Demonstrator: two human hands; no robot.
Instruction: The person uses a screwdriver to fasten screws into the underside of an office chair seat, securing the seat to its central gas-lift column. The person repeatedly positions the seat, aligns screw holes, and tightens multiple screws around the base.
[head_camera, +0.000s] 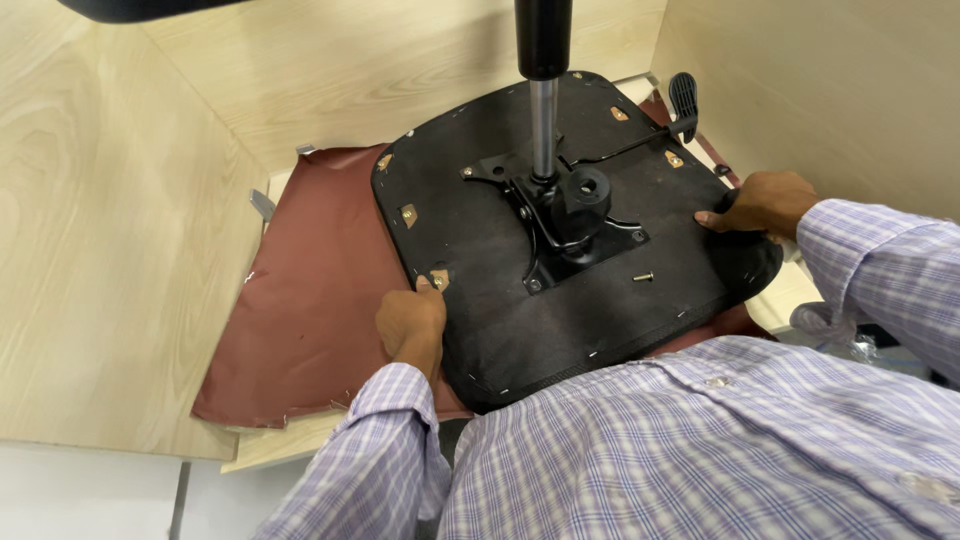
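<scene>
The left hand (410, 322) presses flat on the upturned black fabric-covered chair seat (500, 300) at its 8 o'clock edge, fingers (425, 288) touching a small brass bracket (439, 279) — nothing grasped. The right hand (762, 204) curls over the seat's 3 o'clock rim, gripping it. The seat lies underside-up on a dark red leatherette sheet (300, 290) spread over the table (270, 450). At its centre stands a black metal tilt mechanism (572, 225) with a chrome gas cylinder (543, 120) rising toward 12 o'clock (lever (683, 105) at 2 o'clock). A loose screw (643, 277) lies just beside the mechanism. Pale wood panels (110, 230) surround everything.
</scene>
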